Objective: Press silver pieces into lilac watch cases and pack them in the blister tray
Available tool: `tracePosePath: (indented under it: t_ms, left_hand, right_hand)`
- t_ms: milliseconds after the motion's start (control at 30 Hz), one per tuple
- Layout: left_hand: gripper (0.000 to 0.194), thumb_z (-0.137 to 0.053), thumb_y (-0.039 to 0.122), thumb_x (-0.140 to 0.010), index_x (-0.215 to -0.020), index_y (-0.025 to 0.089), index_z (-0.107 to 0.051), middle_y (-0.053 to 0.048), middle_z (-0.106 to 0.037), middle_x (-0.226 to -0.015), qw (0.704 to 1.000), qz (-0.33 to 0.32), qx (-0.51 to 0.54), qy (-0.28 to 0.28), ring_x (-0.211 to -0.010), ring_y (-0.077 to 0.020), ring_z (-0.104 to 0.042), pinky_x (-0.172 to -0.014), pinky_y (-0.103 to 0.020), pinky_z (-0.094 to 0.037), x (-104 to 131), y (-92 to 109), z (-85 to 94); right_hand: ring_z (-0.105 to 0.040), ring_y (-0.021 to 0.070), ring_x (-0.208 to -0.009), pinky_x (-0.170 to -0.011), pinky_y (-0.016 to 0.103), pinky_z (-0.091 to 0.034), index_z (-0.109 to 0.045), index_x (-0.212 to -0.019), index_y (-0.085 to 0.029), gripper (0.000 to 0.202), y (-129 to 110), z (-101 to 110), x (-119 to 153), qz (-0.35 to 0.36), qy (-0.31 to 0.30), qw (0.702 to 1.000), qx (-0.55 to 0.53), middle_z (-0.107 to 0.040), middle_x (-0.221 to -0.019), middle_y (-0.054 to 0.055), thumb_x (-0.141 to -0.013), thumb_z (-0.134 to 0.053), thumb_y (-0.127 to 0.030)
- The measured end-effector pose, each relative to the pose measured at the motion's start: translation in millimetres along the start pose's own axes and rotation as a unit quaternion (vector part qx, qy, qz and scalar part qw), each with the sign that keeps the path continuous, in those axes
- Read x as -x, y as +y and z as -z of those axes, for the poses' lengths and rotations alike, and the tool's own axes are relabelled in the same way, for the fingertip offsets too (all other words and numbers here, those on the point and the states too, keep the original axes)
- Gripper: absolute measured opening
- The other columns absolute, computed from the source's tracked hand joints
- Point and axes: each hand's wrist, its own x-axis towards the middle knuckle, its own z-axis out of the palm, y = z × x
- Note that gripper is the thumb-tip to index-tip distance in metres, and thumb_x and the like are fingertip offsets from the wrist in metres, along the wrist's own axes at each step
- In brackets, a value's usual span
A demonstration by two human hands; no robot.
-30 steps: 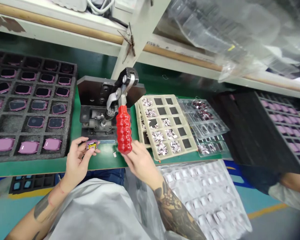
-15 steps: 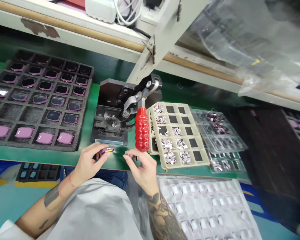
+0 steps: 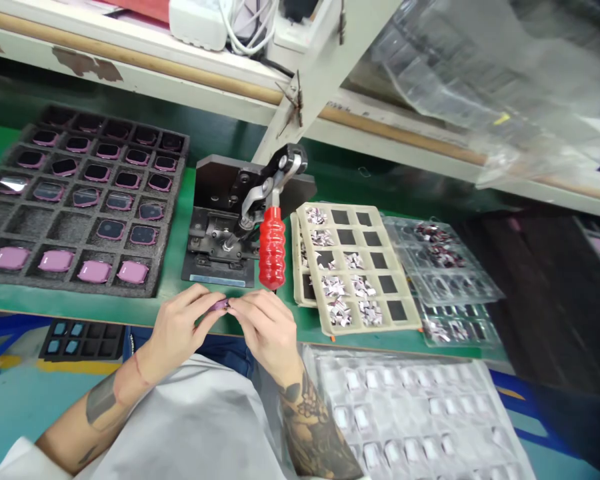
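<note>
A small purple watch case [image 3: 220,305] is pinched edge-on between the fingers of my left hand [image 3: 183,325], over the front edge of the green table. My right hand [image 3: 267,327] meets it from the other side, its thumb and fingertips pressed together at the end of the case; whatever they hold is too small to make out. Just beyond both hands stands a black clamp fixture [image 3: 223,247] with a red handle [image 3: 272,250]. To its right lies a cream tray [image 3: 347,273] with small silvery parts in several compartments.
A grey foam tray [image 3: 161,257] of purple watch cases lies left. Clear plastic trays [image 3: 460,283] sit right of the cream tray. A white blister tray [image 3: 400,413] is at the lower right. A shelf beam [image 3: 205,73] crosses behind the fixture.
My right hand has moved left and now touches the purple case. The case has turned in my left hand, and its yellow part no longer shows. The view has shifted slightly.
</note>
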Motion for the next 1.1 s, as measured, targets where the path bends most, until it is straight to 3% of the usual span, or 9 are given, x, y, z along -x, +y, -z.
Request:
tracePosePath:
  t_ms: [200, 367, 467, 567, 667, 767, 933, 1033, 1100]
  left_hand:
    - [0.019, -0.067, 0.027, -0.112, -0.126, 0.022, -0.079, -0.007, -0.077, -0.108, 1.0, 0.0, -0.015, -0.028, -0.094, -0.0209, -0.075, -0.088, -0.032, -0.058, 1, 0, -4.3]
    - [0.017, -0.068, 0.029, -0.111, -0.12, 0.022, -0.081, -0.006, -0.077, -0.102, 0.999, 0.002, 0.014, -0.036, -0.087, -0.0195, -0.074, -0.083, -0.03, -0.058, 2, 5, -7.8]
    - [0.016, -0.071, 0.032, -0.109, -0.114, 0.022, -0.083, -0.006, -0.077, -0.098, 0.995, 0.015, 0.058, -0.082, -0.081, -0.0177, -0.072, -0.077, -0.027, -0.058, 5, 2, -6.9]
    - [0.024, -0.08, 0.042, -0.102, -0.109, 0.02, -0.086, -0.007, -0.08, -0.096, 0.985, 0.077, 0.125, -0.093, -0.076, -0.0183, -0.072, -0.072, -0.026, -0.06, 11, -6, -8.3]
    - [0.038, -0.088, 0.053, -0.093, -0.105, 0.017, -0.087, -0.006, -0.082, -0.089, 0.961, 0.188, 0.195, -0.046, -0.07, -0.019, -0.072, -0.063, -0.025, -0.062, 16, -14, -13.9]
    - [0.042, -0.093, 0.056, -0.087, -0.101, 0.016, -0.087, -0.005, -0.081, -0.086, 0.944, 0.239, 0.216, -0.068, -0.067, -0.0171, -0.069, -0.058, -0.022, -0.06, 19, -18, -18.5]
    - [0.036, -0.096, 0.049, -0.085, -0.103, 0.018, -0.089, -0.004, -0.08, -0.087, 0.934, 0.199, 0.241, -0.171, -0.064, -0.0144, -0.067, -0.057, -0.02, -0.059, 8, -11, -29.2]
    - [0.036, -0.096, 0.048, -0.085, -0.104, 0.018, -0.089, -0.007, -0.084, -0.098, 0.936, 0.16, 0.251, -0.187, -0.078, -0.0203, -0.078, -0.069, -0.024, -0.067, 1, 7, -46.1]
    - [0.034, -0.094, 0.047, -0.088, -0.103, 0.017, -0.089, -0.007, -0.084, -0.096, 0.938, 0.135, 0.256, -0.189, -0.076, -0.0199, -0.078, -0.065, -0.024, -0.066, 0, 20, -58.4]
  right_hand:
    - [-0.072, 0.0217, -0.089, -0.08, 0.04, -0.063, -0.079, -0.12, -0.027, 0.023, -1, 5, 4, -0.016, 0.04, 0.999, -0.029, -0.081, -0.098, 0.005, -0.105, -0.071, -0.011]
    - [-0.069, 0.02, -0.086, -0.079, 0.037, -0.06, -0.079, -0.113, -0.023, 0.013, 0, 6, 10, -0.028, 0.012, 0.999, -0.034, -0.08, -0.095, 0.004, -0.106, -0.072, -0.015]
    - [-0.068, 0.0166, -0.081, -0.079, 0.032, -0.059, -0.078, -0.103, -0.022, 0.009, -2, 6, 16, -0.039, 0.012, 0.996, -0.077, -0.079, -0.09, 0.002, -0.108, -0.072, -0.02]
    - [-0.071, 0.0167, -0.089, -0.086, 0.031, -0.06, -0.079, -0.112, -0.02, 0.021, -6, 3, 26, -0.034, 0.03, 0.998, -0.034, -0.08, -0.099, 0.005, -0.112, -0.069, -0.038]
    - [-0.072, 0.0204, -0.103, -0.087, 0.034, -0.059, -0.071, -0.137, -0.013, 0.06, -11, -3, 41, -0.005, 0.014, 0.993, 0.115, -0.08, -0.123, 0.012, -0.109, -0.064, -0.065]
    - [-0.07, 0.0182, -0.092, -0.074, 0.034, -0.054, -0.072, -0.132, -0.011, 0.071, -14, -10, 58, 0.008, -0.019, 0.975, 0.223, -0.08, -0.118, 0.011, -0.108, -0.056, -0.076]
    - [-0.07, 0.0172, -0.087, -0.07, 0.033, -0.054, -0.076, -0.122, -0.012, 0.069, -15, -4, 84, 0.034, 0.039, 0.966, 0.253, -0.08, -0.11, 0.01, -0.106, -0.059, -0.077]
    - [-0.074, 0.0167, -0.094, -0.074, 0.031, -0.057, -0.073, -0.13, -0.016, 0.056, -15, 13, 102, 0.013, 0.081, 0.969, 0.234, -0.082, -0.119, 0.009, -0.109, -0.064, -0.068]
    - [-0.077, 0.0185, -0.103, -0.085, 0.032, -0.062, -0.071, -0.137, -0.019, 0.055, -12, 31, 119, -0.033, 0.09, 0.974, 0.206, -0.082, -0.126, 0.01, -0.108, -0.066, -0.066]
